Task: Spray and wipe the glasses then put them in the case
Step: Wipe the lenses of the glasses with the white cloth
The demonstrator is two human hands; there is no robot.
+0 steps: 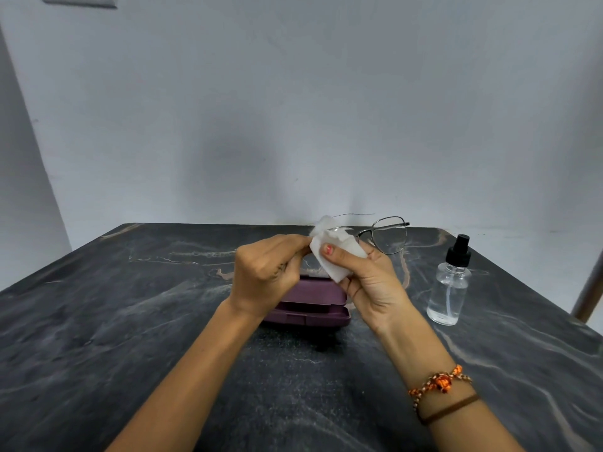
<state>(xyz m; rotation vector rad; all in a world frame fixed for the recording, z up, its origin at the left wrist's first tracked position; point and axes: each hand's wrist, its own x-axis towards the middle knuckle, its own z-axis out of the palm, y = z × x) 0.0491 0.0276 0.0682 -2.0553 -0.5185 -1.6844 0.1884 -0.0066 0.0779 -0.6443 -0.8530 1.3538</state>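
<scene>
Thin metal-framed glasses [390,234] are held up above the table. Their left lens is wrapped in a white wipe [332,252]; the right lens sticks out bare to the right. My right hand [368,282] pinches the wipe over the lens with thumb on top. At the left end of the glasses, my left hand [264,272] has its fingers closed on the frame and the wipe's edge. Under both hands lies the purple glasses case [310,305], lid shut, partly hidden. A clear spray bottle [452,282] with a black pump top stands upright to the right.
Everything sits on a dark marbled table [130,321] pushed against a pale wall [293,109]. The table's right edge falls away near a wooden leg [587,288]. A beaded bracelet and a brown band circle my right wrist.
</scene>
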